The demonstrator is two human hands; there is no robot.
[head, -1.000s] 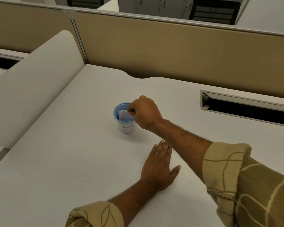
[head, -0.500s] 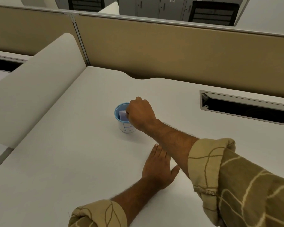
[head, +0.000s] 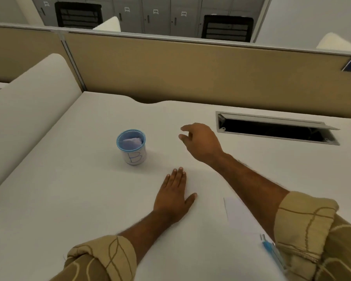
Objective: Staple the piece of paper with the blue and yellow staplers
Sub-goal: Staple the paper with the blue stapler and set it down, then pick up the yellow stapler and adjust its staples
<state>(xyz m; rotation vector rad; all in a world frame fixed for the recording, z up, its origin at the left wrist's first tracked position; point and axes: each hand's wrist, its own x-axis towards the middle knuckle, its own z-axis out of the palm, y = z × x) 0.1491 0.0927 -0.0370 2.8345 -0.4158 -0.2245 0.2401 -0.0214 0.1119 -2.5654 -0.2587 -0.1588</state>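
A white cup (head: 132, 152) with a blue rim and a blue letter B stands on the white desk (head: 73, 195); a folded piece of paper (head: 131, 142) lies inside it. My right hand (head: 201, 141) hovers to the right of the cup, fingers loosely apart, holding nothing. My left hand (head: 173, 196) rests flat on the desk, palm down. A white sheet of paper (head: 236, 212) lies near my right forearm. The blue stapler (head: 272, 250) shows partly at the lower right, half hidden by my right sleeve. No yellow stapler is in view.
A tan partition (head: 190, 67) runs along the desk's far edge. A white curved divider (head: 26, 110) borders the left side. An open cable slot (head: 276, 128) is set into the desk at the right. Lockers and chairs stand beyond the partition.
My right hand let go of the folded paper in the cup and drew back to the right. The camera view shifted right, revealing the sheet and blue stapler.
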